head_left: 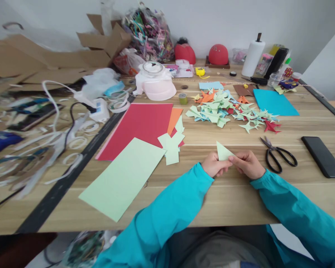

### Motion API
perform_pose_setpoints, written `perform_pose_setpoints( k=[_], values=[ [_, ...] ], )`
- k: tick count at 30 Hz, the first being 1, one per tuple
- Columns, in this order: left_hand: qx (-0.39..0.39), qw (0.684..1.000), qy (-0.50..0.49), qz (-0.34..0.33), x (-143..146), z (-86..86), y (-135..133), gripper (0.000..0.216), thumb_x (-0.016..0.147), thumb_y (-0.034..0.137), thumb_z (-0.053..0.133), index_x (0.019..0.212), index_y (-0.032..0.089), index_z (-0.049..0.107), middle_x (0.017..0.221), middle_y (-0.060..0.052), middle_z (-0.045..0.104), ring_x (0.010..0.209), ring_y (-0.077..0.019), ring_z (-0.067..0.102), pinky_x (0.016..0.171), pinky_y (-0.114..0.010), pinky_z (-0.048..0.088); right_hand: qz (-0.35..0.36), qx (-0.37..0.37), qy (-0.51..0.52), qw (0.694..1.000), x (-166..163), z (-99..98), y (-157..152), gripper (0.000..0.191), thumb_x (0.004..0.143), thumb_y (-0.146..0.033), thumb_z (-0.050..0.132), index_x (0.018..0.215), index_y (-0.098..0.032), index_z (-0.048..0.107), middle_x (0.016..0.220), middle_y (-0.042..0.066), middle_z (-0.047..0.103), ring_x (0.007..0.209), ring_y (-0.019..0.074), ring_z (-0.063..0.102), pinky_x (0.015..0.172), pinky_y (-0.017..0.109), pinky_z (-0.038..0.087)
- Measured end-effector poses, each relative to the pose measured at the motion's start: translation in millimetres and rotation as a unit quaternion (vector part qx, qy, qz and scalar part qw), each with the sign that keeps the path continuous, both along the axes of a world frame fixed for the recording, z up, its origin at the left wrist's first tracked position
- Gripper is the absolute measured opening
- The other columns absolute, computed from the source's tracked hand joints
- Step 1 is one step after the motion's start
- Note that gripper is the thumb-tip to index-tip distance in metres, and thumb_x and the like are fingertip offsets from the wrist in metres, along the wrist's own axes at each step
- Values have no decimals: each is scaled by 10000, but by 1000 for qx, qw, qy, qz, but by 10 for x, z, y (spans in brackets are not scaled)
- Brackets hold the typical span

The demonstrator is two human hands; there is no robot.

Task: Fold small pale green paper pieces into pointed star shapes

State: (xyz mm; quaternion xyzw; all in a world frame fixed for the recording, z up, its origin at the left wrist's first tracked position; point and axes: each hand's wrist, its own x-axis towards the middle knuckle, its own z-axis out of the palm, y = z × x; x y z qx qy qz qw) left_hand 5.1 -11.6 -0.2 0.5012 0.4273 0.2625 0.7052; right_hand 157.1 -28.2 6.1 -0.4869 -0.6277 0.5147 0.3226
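Observation:
Both my hands pinch a small folded piece of pale green paper (222, 152) just above the wooden table (234, 197). My left hand (214, 165) grips its lower left part, fingers closed. My right hand (248, 163) holds its right edge with thumb and fingers pressed together. The paper's point sticks up between the hands. Both arms wear teal sleeves.
A long pale green sheet (124, 176), red sheet (139, 128) and small green squares (171, 146) lie to the left. A heap of folded paper figures (229, 111) and a blue sheet (275, 102) lie beyond. Black scissors (279, 154) and a phone (322, 156) lie to the right.

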Motion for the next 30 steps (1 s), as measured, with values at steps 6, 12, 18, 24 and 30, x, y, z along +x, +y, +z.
perform_pose_setpoints(
  k=[6, 12, 18, 24, 30],
  values=[
    [11, 999, -18, 25, 21, -76, 9, 384, 563, 411, 641, 407, 150, 407, 296, 58, 334, 299, -23, 267, 346, -205, 145, -14, 38, -26, 999, 5, 16, 15, 458, 753, -457, 533, 436, -136, 458, 373, -49, 357, 373, 41, 283, 372, 205, 201],
    [28, 999, -5, 33, 4, -78, 23, 453, 534, 501, 653, 401, 154, 394, 295, 74, 301, 310, -18, 237, 362, -213, 133, -38, 35, -25, 998, -11, 48, 9, 476, 724, -477, 558, 408, -143, 436, 353, -44, 371, 364, 46, 293, 369, 211, 200],
    [3, 1000, -12, 27, -16, -37, 39, 417, 571, 478, 647, 429, 142, 446, 301, 53, 375, 275, -29, 294, 328, -202, 163, -67, -28, 37, 997, 18, -27, 31, 508, 753, -478, 528, 381, -146, 429, 310, -38, 380, 308, 39, 290, 343, 210, 184],
    [-32, 997, -65, 27, -26, -65, 85, 376, 641, 454, 600, 478, 133, 492, 321, 33, 434, 272, -39, 343, 310, -184, 211, -77, -137, 153, 976, 20, -65, 57, 374, 685, -433, 626, 483, -132, 533, 382, -14, 498, 321, 56, 405, 325, 179, 269],
    [-15, 998, -58, 22, -23, -49, 74, 372, 659, 444, 592, 499, 121, 503, 366, 21, 472, 295, -41, 380, 323, -182, 261, -16, -176, 206, 963, 1, -51, 50, 224, 648, -328, 677, 632, -110, 630, 506, 12, 583, 415, 70, 493, 384, 174, 377]
  ],
)
